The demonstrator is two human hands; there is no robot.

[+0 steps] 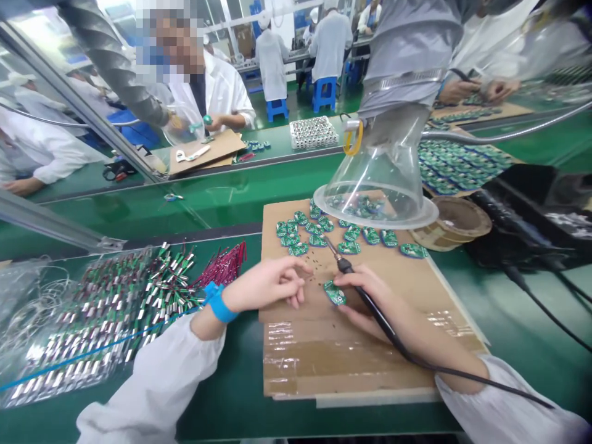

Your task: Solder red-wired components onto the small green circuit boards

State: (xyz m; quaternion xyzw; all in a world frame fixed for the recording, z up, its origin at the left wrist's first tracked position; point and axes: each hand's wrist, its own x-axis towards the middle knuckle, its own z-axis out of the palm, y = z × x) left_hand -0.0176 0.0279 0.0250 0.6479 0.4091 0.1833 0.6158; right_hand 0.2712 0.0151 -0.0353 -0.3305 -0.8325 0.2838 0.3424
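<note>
No brand or label is legible at your station; any print on the boards is too small to read. Your right hand [365, 302] is closed around the black handle of a soldering iron [383, 322], whose thin metal tip points forward, toward the boards further up, and whose black cable [481, 381] trails off past your sleeve. A green circuit board [334, 292] with silver-coloured components lies flat on the cardboard sheet [324, 357], directly beside your right fingers and apparently touching them. Your left hand [266, 285] is partly open, fingers loosely curved, holding nothing you can see, and stands just left of that board without touching it. A blue wrist strap [219, 304] circles your left wrist. Similar green boards [324, 229] sit in a loose row along the far part of the cardboard, some beneath a clear plastic fume funnel [379, 191], with small dark specks scattered near your hands. On the green surface [240, 407] to your left lie a clear bag of wired metal parts [87, 320] and a bundle of red wires [226, 265]. A round brown holder [451, 223] sits to the right of the sheet.
</note>
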